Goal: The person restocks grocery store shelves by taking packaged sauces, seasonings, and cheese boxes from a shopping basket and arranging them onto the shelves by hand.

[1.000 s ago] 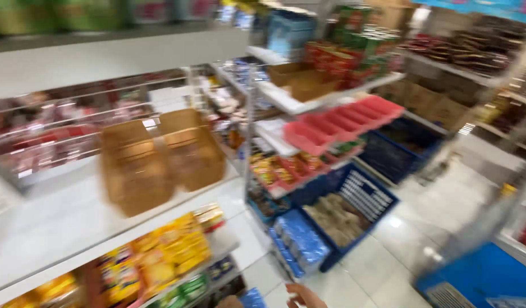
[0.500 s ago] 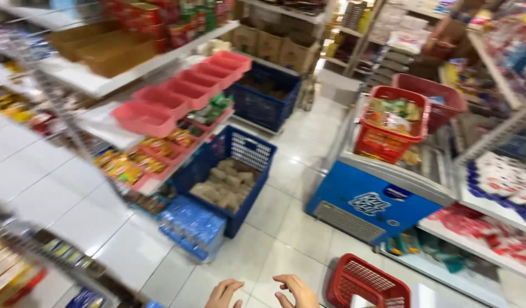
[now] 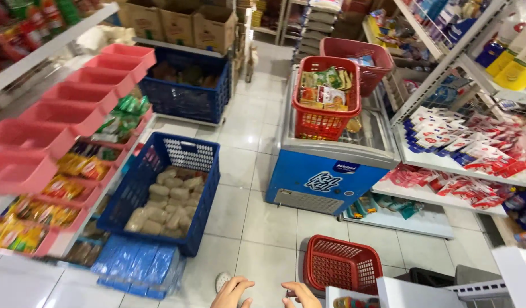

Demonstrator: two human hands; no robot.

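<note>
My left hand and my right hand show only at the bottom edge, side by side above the white tiled floor, fingers loosely spread with nothing in them. An empty red shopping basket stands on the floor just right of my right hand. A blue crate of pale wrapped blocks sits ahead to the left.
A blue chest freezer carries a red basket full of packets, with another red basket behind. Pink bins line the left shelves. Packet shelves run along the right. Cardboard boxes and a second blue crate stand at the back.
The view has swung right and down, from the left shelves to the aisle floor and freezer. My two hands have come into view at the bottom edge.
</note>
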